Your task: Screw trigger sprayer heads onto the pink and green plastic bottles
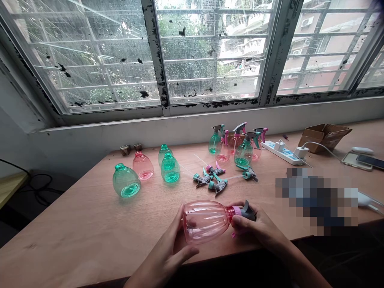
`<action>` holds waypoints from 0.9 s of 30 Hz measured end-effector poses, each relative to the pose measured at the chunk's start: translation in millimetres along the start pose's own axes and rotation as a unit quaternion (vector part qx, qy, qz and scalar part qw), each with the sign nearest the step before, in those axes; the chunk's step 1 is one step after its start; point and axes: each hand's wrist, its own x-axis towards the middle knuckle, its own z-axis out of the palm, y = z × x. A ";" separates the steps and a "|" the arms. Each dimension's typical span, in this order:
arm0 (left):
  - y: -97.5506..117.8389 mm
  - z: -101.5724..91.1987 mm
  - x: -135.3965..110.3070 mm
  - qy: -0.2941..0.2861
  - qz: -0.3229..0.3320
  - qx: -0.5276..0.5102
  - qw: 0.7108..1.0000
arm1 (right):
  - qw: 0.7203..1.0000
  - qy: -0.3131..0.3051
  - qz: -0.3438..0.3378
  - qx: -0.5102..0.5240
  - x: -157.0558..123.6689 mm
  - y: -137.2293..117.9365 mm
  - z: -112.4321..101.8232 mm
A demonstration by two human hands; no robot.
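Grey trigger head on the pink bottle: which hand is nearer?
Right. The right hand grips around the trigger head; the left hand holds the pink bottle at its base end.

Wooden table [75,224], loose bottles [141,172], spray heads [214,180], assembled sprayers [237,146], power strip [282,152], cardboard box [325,136], phones [363,160].
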 end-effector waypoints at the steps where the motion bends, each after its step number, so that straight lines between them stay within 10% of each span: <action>1: 0.3 -0.2 0.3 0.007 -0.006 0.007 1.000 | 1.000 0.000 0.000 0.000 -0.1 -0.1 -0.1; 27: -0.8 0.8 2.1 0.016 0.005 -0.029 0.999 | 1.000 -0.003 -0.011 -0.011 3.0 1.2 -0.6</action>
